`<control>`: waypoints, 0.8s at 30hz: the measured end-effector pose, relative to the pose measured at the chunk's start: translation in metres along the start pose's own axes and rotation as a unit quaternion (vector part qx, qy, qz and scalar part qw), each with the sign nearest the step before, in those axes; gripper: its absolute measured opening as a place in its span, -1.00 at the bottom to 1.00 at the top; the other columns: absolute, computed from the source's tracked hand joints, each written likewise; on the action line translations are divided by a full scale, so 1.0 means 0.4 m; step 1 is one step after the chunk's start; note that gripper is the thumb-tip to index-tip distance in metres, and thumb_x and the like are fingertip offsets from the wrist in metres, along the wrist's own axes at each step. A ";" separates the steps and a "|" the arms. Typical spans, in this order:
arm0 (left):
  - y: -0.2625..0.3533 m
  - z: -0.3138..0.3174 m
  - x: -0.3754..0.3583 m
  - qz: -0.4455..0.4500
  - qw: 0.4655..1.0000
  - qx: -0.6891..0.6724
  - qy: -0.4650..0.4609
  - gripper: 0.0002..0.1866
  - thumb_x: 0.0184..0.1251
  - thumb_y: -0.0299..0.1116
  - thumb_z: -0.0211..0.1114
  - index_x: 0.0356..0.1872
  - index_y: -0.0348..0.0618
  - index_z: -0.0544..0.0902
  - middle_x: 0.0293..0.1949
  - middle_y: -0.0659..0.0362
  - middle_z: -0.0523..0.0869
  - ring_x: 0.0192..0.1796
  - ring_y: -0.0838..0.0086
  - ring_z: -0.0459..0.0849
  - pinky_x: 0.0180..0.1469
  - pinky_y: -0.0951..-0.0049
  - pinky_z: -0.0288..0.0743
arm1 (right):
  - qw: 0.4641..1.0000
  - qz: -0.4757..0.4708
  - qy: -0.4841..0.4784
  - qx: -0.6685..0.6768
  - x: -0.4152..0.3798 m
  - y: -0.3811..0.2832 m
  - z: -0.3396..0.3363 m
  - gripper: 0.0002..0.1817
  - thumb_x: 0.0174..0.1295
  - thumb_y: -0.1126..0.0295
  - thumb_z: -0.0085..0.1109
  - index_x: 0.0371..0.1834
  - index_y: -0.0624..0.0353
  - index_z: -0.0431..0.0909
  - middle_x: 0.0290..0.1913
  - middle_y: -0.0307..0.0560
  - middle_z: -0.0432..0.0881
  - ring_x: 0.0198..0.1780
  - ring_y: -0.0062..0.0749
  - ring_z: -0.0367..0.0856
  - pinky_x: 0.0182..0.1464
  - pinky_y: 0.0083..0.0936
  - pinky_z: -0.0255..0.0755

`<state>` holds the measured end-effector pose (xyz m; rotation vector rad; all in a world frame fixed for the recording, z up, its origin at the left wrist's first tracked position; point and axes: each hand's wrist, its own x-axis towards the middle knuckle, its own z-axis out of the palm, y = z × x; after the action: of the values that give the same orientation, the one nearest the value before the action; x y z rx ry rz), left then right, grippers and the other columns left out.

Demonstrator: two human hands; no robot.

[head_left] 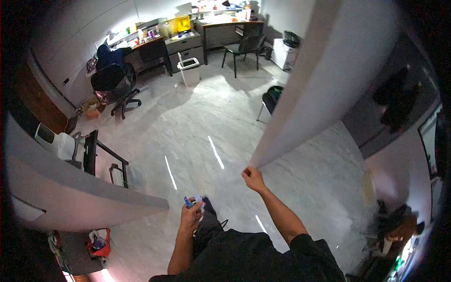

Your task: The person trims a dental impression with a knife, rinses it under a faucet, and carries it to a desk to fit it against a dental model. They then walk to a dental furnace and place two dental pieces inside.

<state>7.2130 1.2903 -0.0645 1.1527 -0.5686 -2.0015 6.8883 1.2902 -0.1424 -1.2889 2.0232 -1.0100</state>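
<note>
My left hand [190, 217] is low in front of my body, its fingers closed around a small bright-blue item [188, 202]. A pale, whitish piece [198, 199] shows beside the blue one at the same fingertips. Both are too small here to name their kind. My right hand [253, 179] is held out ahead with the fingers curled in, and the inside of its grip is hidden. It overlaps the lower end of a wall edge [270, 145] in this view. Below my left hand, my shoe and trouser leg [209, 221] show against the floor.
A wall end [150, 201] juts in from the left. Farther off are a white bin [189, 74], a black chair [244, 47] and desks. A person [110, 58] sits on an office chair [112, 87]. A red bag [99, 244] lies lower left.
</note>
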 end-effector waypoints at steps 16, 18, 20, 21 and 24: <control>0.671 0.476 1.142 -0.021 0.941 0.291 -0.171 -0.61 0.11 -0.35 0.57 -0.10 -0.18 0.58 -0.46 0.35 0.52 -0.54 0.70 0.35 -0.52 0.60 0.16 | 0.886 0.265 -0.028 0.379 0.844 -0.224 -0.054 -0.83 0.33 0.35 0.21 -0.18 0.23 0.61 -0.34 -0.21 0.64 -0.31 -0.53 0.58 -0.16 -0.56 0.48; 0.689 0.549 1.292 -0.053 0.947 0.255 -0.187 -0.63 0.15 -0.36 0.54 -0.09 -0.17 0.57 -0.46 0.35 0.51 -0.54 0.69 0.33 -0.53 0.59 0.14 | 0.870 0.274 0.031 0.408 0.991 -0.218 -0.101 -0.85 0.34 0.36 0.20 -0.21 0.22 0.60 -0.34 -0.22 0.63 -0.31 -0.54 0.57 -0.17 -0.56 0.49; 0.706 0.638 1.413 -0.067 0.959 0.216 -0.171 -0.65 0.17 -0.35 0.54 -0.11 -0.19 0.58 -0.47 0.33 0.54 -0.57 0.69 0.33 -0.55 0.60 0.12 | 0.863 0.267 0.068 0.424 1.175 -0.227 -0.165 -0.87 0.35 0.36 0.19 -0.23 0.21 0.60 -0.34 -0.23 0.62 -0.31 -0.55 0.57 -0.18 -0.56 0.49; 0.741 0.684 1.477 -0.070 0.964 0.199 -0.162 -0.66 0.19 -0.34 0.53 -0.12 -0.19 0.58 -0.47 0.32 0.56 -0.59 0.70 0.33 -0.56 0.60 0.12 | 0.868 0.258 0.059 0.421 1.284 -0.227 -0.194 -0.87 0.35 0.36 0.19 -0.23 0.21 0.60 -0.33 -0.22 0.62 -0.30 -0.55 0.57 -0.19 -0.57 0.48; 0.834 0.790 1.657 -0.072 0.980 0.106 -0.153 -0.70 0.22 -0.40 0.49 -0.12 -0.16 0.54 -0.47 0.30 0.56 -0.61 0.70 0.31 -0.58 0.61 0.09 | 0.890 0.238 0.026 0.388 1.579 -0.236 -0.262 -0.85 0.35 0.36 0.21 -0.22 0.24 0.59 -0.33 -0.19 0.63 -0.30 -0.55 0.57 -0.19 -0.56 0.48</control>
<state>6.8553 0.5678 -0.0361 1.0381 -0.8941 -2.3074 6.6035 0.7197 -0.0311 -0.3239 1.5603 -1.3899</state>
